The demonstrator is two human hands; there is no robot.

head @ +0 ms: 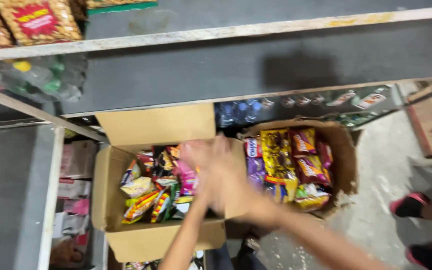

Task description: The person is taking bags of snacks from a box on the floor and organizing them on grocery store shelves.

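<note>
Both hands over the open cardboard box (151, 230) of bright snack packets (148, 197), on the floor below grey shelves (226, 70). Left hand (203, 167) and right hand (226, 175) overlapping, motion-blurred (grip impossible to tell, nothing plainly held). Second box (343, 150) of packets just beside, right. Someone's pink-soled shoes (411, 205) nearby.

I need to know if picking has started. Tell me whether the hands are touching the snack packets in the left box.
Cannot tell. In the head view both hands are motion-blurred over the left cardboard box, hiding any contact or gap with the snack packets.
</note>
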